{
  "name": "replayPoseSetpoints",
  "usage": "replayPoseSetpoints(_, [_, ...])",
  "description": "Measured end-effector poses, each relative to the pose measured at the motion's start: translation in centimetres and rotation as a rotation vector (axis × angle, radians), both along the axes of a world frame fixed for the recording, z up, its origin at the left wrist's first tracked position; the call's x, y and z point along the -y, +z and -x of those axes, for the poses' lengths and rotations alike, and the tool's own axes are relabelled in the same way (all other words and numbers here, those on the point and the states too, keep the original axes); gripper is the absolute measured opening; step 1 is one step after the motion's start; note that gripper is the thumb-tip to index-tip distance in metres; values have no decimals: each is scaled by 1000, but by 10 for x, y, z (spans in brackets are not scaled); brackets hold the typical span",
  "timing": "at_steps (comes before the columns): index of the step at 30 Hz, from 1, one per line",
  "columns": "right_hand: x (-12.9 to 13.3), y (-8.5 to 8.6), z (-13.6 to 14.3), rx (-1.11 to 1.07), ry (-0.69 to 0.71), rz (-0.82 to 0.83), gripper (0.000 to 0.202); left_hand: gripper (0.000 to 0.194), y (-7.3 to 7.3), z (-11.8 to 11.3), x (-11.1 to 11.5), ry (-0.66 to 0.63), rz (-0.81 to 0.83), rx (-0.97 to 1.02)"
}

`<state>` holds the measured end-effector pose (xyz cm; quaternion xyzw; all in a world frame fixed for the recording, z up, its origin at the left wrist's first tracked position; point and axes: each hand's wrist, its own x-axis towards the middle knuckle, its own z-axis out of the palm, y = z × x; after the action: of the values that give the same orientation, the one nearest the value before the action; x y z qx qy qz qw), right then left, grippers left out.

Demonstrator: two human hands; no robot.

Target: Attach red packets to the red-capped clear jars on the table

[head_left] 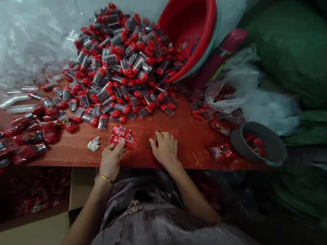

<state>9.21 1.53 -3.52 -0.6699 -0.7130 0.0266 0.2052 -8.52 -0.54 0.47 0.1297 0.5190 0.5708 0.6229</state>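
Note:
My left hand (111, 159), with a gold bangle at its wrist, pinches red printed cards (121, 131) by their lower edge, just above the table. A few of the cards overlap and fan out beyond the thumb. To the right, my right hand (165, 149) rests low over the table with its fingers curled. A small dark item shows by its thumb and index finger, too hidden to name. Left of the cards lies a crumpled white scrap (94, 144). Behind both hands rises a large heap of small clear tubes with red caps (113, 73).
Red filled packets (29, 137) lie at the left; clear plastic sleeves (21, 44) pile up behind them. A tipped red basin (200, 28) leans at the back right. A grey bowl (238, 139) of red pieces stands on the right edge. An open cardboard box (34, 235) sits below.

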Motion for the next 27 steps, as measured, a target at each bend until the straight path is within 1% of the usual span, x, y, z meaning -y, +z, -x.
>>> replayPoseSetpoints(2, [5, -3, -17, 56, 101, -9, 27, 35, 0, -2, 0, -23, 9, 23])
replayPoseSetpoints(4, [13, -6, -33, 39, 219, -47, 24, 35, -1, -4, 1, -42, 26, 58])
replayPoseSetpoints(5, [17, -7, -40, 14, 252, -72, 22, 36, -1, -4, 1, -51, 34, 77])
replayPoseSetpoints(6, [21, -7, -46, -14, 262, -97, 19, 36, -1, -5, 2, -58, 40, 93])
replayPoseSetpoints(8, [25, -8, -53, -63, 220, -145, 17, 35, -1, -6, 3, -69, 50, 112])
replayPoseSetpoints(9, [26, -7, -54, -75, 187, -163, 22, 35, 0, -6, 3, -73, 54, 114])
replayPoseSetpoints(11, [24, -6, -53, -69, 141, -178, 38, 34, 0, -5, 4, -89, 64, 110])
replayPoseSetpoints(13, [21, -6, -48, -22, 145, -157, 53, 35, 0, -4, 5, -100, 75, 101])
replayPoseSetpoints(14, [18, -7, -45, 11, 160, -136, 57, 35, -1, -3, 6, -103, 81, 96])
replayPoseSetpoints(16, [12, -11, -40, 67, 199, -95, 53, 35, -1, -1, 7, -112, 90, 92])
replayPoseSetpoints(19, [4, -18, -37, 68, 211, -72, 37, 32, -1, 2, 8, -125, 88, 117])
replayPoseSetpoints(21, [2, -20, -37, -30, 165, -85, 34, 31, 0, 1, 8, -134, 83, 146])
replayPoseSetpoints(23, [7, -13, -37, -243, 133, -60, 34, 31, 0, 0, 8, -148, 79, 164])
replayPoseSetpoints(25, [17, 0, -36, -537, 152, 66, 34, 32, 1, -1, 8, -170, 71, 165])
replayPoseSetpoints(27, [29, 17, -32, -801, 206, 263, 33, 31, 2, -3, 9, -184, 65, 160])
